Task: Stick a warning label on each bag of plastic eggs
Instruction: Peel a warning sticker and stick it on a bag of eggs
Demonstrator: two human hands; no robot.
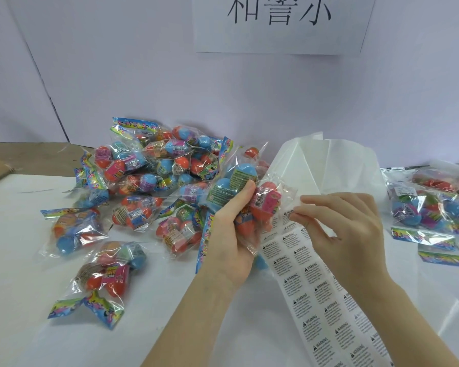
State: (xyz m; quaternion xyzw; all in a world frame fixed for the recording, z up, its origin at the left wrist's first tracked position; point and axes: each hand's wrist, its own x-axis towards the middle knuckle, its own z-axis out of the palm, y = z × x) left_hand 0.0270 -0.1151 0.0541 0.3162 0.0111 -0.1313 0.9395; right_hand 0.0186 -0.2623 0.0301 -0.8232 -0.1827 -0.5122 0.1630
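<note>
Left hand [231,234] grips bag [249,200] of eggs

One clear bag of plastic eggs [245,205], holding blue and orange eggs, was held raised above the worktop [24,274]. A long white sheet of warning labels [318,295], printed in rows, was laid beneath and just right of it, its bare far end curled upward. One label [288,217] was seen partly peeled at the sheet's upper edge. An unsorted heap of bags [149,186] was noted at left; a smaller group [432,207] lay well apart at right.
</note>
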